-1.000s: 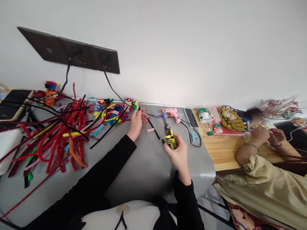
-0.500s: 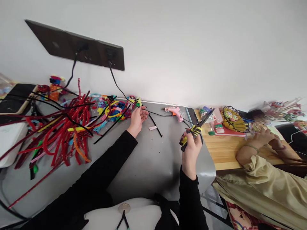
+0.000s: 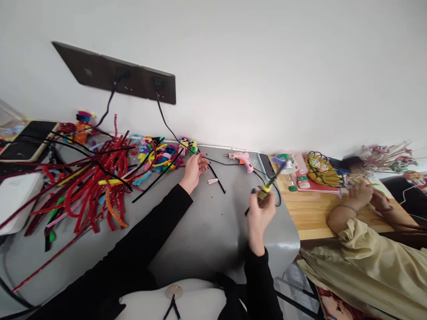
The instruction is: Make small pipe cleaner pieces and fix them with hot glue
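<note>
My left hand rests over the grey table with its fingers loosely curled and apart; nothing shows in them. Just beyond it stand small pipe-cleaner figures. A black pipe cleaner and a folded pale-pink piece lie to its right. In my right hand is a pair of long-nose pliers with yellow-and-black handles, raised above the table's right side, its dark jaws pointing up and away. Motion blurs the pliers, so I cannot see whether the jaws are apart. A pink glue gun lies beyond, between my hands.
A heap of mostly red pipe cleaners covers the left side, beside a phone and a white box. Another phone lies by the wall. Rightward, a wooden table holds bottles, a yellow wire basket and another person's hands.
My right hand has moved slightly left and down with the pliers, which have turned. My left hand stays nearly in place. The view has shifted a little.
</note>
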Action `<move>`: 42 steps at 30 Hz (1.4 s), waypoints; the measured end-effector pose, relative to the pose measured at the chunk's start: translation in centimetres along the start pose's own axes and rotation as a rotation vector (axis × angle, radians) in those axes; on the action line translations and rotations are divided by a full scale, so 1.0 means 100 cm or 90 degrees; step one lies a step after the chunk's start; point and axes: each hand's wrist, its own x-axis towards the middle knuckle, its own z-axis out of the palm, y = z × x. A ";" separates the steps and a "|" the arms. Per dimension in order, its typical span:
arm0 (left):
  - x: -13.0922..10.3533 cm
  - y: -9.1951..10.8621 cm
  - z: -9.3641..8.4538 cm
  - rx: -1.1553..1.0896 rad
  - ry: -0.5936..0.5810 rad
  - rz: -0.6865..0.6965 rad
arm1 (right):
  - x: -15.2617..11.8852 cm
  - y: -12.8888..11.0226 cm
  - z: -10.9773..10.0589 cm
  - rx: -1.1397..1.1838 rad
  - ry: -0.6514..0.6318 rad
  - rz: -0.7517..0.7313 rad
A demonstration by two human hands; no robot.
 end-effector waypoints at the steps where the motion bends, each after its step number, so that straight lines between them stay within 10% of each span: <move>1: 0.000 0.000 0.000 -0.001 -0.001 -0.002 | -0.016 -0.005 0.002 0.003 -0.040 -0.022; 5: -0.001 -0.001 0.000 -0.002 -0.008 -0.009 | -0.065 -0.010 0.012 -0.009 -0.361 -0.252; 13: -0.007 0.003 0.001 0.014 -0.033 -0.003 | 0.049 0.019 -0.014 -0.153 0.085 -0.003; 19: -0.004 -0.003 -0.001 0.020 -0.031 0.002 | -0.048 -0.008 0.004 -0.072 -0.374 -0.229; 26: -0.006 -0.001 -0.001 0.030 -0.041 0.011 | 0.050 0.001 -0.013 -0.184 0.022 -0.004; 32: -0.003 -0.001 -0.001 0.034 -0.034 0.011 | -0.029 -0.011 0.007 -0.069 -0.357 -0.171; 38: -0.005 0.000 -0.004 0.042 -0.045 0.008 | 0.034 0.002 0.003 -0.158 -0.052 -0.007; 42: -0.002 -0.002 0.000 0.035 -0.041 0.000 | -0.005 -0.011 0.012 -0.108 -0.220 -0.093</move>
